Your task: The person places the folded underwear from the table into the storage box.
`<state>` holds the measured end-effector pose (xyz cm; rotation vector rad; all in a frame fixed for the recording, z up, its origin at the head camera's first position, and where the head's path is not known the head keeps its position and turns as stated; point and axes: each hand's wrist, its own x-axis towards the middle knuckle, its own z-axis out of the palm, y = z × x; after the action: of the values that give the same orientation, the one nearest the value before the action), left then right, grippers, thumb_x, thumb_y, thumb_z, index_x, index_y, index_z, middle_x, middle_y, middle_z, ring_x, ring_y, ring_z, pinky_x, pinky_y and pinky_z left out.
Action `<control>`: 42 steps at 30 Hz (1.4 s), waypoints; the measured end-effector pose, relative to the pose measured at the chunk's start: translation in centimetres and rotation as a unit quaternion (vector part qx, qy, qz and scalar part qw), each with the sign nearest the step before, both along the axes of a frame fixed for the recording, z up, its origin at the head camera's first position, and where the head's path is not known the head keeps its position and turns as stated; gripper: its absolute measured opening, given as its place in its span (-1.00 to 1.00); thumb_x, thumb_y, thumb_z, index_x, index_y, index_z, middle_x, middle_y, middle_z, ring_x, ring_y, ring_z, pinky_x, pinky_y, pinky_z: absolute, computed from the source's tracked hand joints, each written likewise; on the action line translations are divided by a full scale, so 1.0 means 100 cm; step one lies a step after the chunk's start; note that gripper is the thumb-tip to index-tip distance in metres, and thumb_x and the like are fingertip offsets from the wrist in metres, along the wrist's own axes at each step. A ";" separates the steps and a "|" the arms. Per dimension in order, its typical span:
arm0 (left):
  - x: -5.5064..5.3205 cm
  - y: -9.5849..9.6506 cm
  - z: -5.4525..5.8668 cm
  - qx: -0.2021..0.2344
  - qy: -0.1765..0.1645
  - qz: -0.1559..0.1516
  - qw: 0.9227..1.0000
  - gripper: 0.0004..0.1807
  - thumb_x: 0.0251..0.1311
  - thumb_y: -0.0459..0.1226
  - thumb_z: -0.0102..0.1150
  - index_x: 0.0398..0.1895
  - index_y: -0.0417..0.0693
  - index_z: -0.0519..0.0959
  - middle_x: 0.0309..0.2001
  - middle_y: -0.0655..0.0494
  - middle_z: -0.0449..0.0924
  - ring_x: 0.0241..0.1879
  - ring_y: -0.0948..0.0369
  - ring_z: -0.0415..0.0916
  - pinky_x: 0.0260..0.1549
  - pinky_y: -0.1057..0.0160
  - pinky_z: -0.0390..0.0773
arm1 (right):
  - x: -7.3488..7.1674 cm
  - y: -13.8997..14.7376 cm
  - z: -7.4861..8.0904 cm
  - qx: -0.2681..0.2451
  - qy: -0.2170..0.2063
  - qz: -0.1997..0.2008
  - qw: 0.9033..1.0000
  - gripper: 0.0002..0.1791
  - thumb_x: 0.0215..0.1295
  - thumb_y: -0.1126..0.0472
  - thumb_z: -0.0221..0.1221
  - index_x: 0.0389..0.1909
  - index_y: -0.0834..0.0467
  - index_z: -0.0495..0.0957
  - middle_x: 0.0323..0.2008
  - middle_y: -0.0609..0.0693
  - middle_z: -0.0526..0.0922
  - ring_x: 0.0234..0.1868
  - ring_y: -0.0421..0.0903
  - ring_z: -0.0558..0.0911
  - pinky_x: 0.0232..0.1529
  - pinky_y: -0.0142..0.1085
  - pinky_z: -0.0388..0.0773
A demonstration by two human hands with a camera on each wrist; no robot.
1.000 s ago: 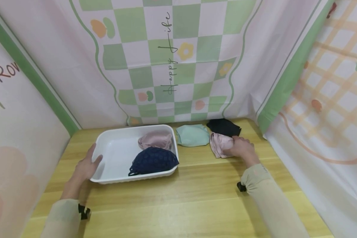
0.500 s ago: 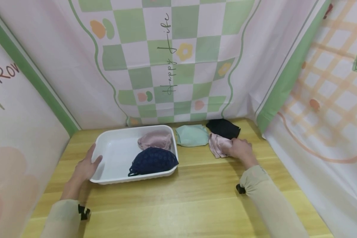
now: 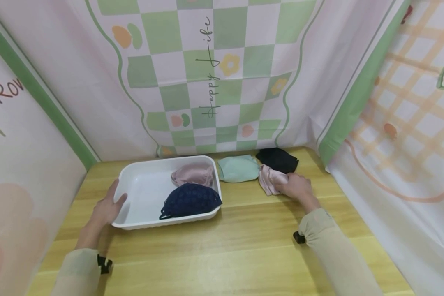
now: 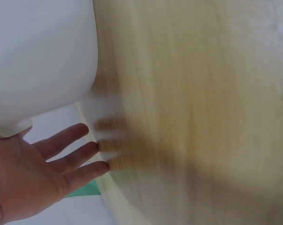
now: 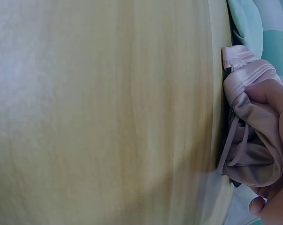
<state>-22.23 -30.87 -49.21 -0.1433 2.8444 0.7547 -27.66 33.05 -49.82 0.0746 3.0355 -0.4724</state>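
My right hand (image 3: 297, 186) pinches a folded piece of pink satin underwear (image 3: 271, 179) at the back right of the table. In the right wrist view the thumb presses into the satin (image 5: 254, 117), and thin straps show at its side. My left hand (image 3: 107, 206) rests at the left end of a white tray (image 3: 144, 224), its thumb over the rim. Several fingers (image 4: 75, 159) stretch out straight beyond the tray's outer wall in the left wrist view. Inside the tray lie a pink satin bra (image 3: 194, 174) and a dark navy lace bra (image 3: 192, 200), folded cup-shaped.
Between the tray and the right hand sits a folded mint-green garment (image 3: 238, 168). A folded black garment (image 3: 278, 159) lies behind the held pink underwear. Patterned curtains (image 3: 222, 82) hang along the back and sides of the wooden table (image 3: 222, 255).
The pink underwear has shifted slightly left and is more bunched up under my right hand. My left hand and the tray stay put.
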 end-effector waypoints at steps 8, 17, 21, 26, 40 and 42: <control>0.001 0.001 0.001 -0.002 0.001 0.001 1.000 -0.13 0.50 0.24 -0.51 0.60 0.00 -0.46 0.46 -0.58 -0.07 0.32 -0.57 0.09 0.27 -0.47 0.21 | 0.002 -0.002 0.001 -0.008 0.017 -0.002 1.000 -0.25 0.16 -0.30 0.19 0.00 0.33 0.55 -0.06 0.36 0.68 -0.04 0.37 0.62 0.01 0.21 0.44; 0.001 0.001 0.000 -0.003 0.000 0.000 1.000 -0.13 0.49 0.24 -0.52 0.60 0.01 -0.48 0.46 -0.58 -0.06 0.32 -0.57 0.10 0.26 -0.47 0.23 | 0.002 -0.007 0.005 -0.036 0.062 -0.001 0.997 -0.23 0.19 -0.37 0.16 -0.04 0.30 0.54 -0.10 0.33 0.69 -0.07 0.33 0.64 -0.02 0.15 0.52; 0.001 0.000 0.000 -0.006 0.002 -0.002 1.000 -0.14 0.50 0.24 -0.51 0.60 0.00 -0.47 0.45 -0.59 -0.04 0.31 -0.57 0.11 0.25 -0.47 0.25 | 0.002 -0.012 0.011 -0.057 0.087 0.001 0.995 -0.25 0.17 -0.37 0.19 -0.08 0.29 0.54 -0.15 0.32 0.70 -0.11 0.31 0.65 -0.07 0.12 0.54; 0.001 0.000 0.001 -0.008 0.002 -0.004 1.000 -0.14 0.50 0.24 -0.52 0.60 0.00 -0.47 0.45 -0.59 -0.04 0.31 -0.58 0.11 0.24 -0.47 0.25 | 0.000 -0.018 0.018 -0.063 0.100 0.006 0.993 -0.36 0.16 -0.30 0.23 -0.17 0.25 0.54 -0.23 0.27 0.70 -0.20 0.24 0.66 -0.14 0.06 0.55; 0.001 0.000 0.000 -0.007 0.005 -0.005 1.000 -0.14 0.49 0.24 -0.52 0.60 0.00 -0.47 0.45 -0.59 -0.03 0.30 -0.58 0.13 0.22 -0.48 0.28 | -0.002 -0.043 0.042 -0.073 0.114 0.027 0.990 -0.40 0.16 -0.32 0.26 -0.22 0.18 0.54 -0.33 0.15 0.69 -0.31 0.10 0.62 -0.24 -0.06 0.51; 0.000 0.000 -0.001 -0.006 0.008 -0.004 1.000 -0.14 0.50 0.24 -0.52 0.60 0.00 -0.47 0.44 -0.60 -0.03 0.29 -0.58 0.14 0.22 -0.48 0.28 | -0.003 -0.045 0.044 -0.077 0.113 0.029 0.990 -0.40 0.16 -0.32 0.25 -0.19 0.17 0.54 -0.31 0.14 0.69 -0.29 0.11 0.62 -0.22 -0.05 0.52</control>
<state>-22.19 -30.90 -49.31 -0.1282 2.8622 0.7406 -27.94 28.52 -45.46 -0.0806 3.1945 -0.7554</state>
